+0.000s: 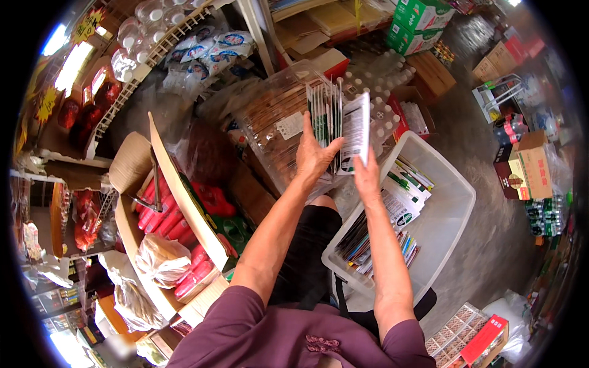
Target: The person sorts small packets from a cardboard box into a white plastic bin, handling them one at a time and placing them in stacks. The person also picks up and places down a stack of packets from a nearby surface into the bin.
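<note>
My left hand (pixel 317 154) grips a row of flat printed packets (pixel 326 110), its fingers along one side and the thumb across their near edge. They stand on edge over a clear plastic case (pixel 262 110) that bears a white label. My right hand (pixel 368 177), slightly blurred, holds one white packet (pixel 356 131) covered in print, right beside that row. Beneath my right forearm sits a translucent plastic bin (pixel 448 221). Inside it lie more packets (pixel 405 204), some showing green vegetable pictures, and a tight row of packets (pixel 361 248) along its near-left side.
An open carton (pixel 126 230) of red-wrapped packages stands at my left, a hammer-like tool (pixel 154 195) across it. Clear bottles (pixel 384 78) crowd beyond the bin. Green cartons (pixel 418 27) are stacked farther back. Wire-edged shelving (pixel 133 76) borders the left; more cartons (pixel 524 165) stand right.
</note>
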{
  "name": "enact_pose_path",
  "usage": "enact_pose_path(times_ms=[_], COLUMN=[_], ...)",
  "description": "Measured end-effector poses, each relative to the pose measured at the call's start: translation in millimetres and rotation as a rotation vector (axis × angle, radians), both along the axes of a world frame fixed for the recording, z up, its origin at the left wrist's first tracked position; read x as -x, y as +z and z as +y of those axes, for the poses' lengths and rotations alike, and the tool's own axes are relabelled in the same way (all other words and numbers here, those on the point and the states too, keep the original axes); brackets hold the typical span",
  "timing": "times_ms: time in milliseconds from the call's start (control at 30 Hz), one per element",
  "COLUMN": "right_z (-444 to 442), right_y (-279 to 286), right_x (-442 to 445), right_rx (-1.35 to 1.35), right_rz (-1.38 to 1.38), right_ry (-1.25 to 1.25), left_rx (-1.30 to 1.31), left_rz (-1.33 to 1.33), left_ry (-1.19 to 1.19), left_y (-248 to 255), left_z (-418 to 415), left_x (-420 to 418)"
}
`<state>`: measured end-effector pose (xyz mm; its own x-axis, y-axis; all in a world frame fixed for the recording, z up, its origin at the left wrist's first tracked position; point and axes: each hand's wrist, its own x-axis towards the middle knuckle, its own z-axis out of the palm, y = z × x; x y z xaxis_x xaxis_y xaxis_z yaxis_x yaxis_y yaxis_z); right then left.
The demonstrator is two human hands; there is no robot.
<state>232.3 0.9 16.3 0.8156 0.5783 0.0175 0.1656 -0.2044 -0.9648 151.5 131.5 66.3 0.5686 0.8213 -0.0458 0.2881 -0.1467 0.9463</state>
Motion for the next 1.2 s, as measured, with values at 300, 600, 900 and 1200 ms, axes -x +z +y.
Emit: enact_pose_path(times_ms=[300, 600, 900, 1200], right_z=[25.7, 13.8, 12.7, 16.6], right_y=[17.9, 19.7, 26.5, 26.2], right_x=[56.9, 57.8, 42.1, 35.9], right_rx=[-0.007, -0.08, -0.14, -0.075], right_rz=[-0.185, -0.025, 0.129, 0.146], right_ry=[0.138, 0.111, 0.013, -0.004], left_rx=[0.116, 0.164, 0.061, 0.091], left_rz=[-0.201, -0.199, -0.046, -0.105], left_ry=[-0.018, -0.089, -0.108, -0.112], left_y=[-10.7, 4.9, 6.1, 4.2], left_z=[10.9, 7.8, 7.9, 5.9], left_x=[6.0, 5.4, 2.3, 0.3])
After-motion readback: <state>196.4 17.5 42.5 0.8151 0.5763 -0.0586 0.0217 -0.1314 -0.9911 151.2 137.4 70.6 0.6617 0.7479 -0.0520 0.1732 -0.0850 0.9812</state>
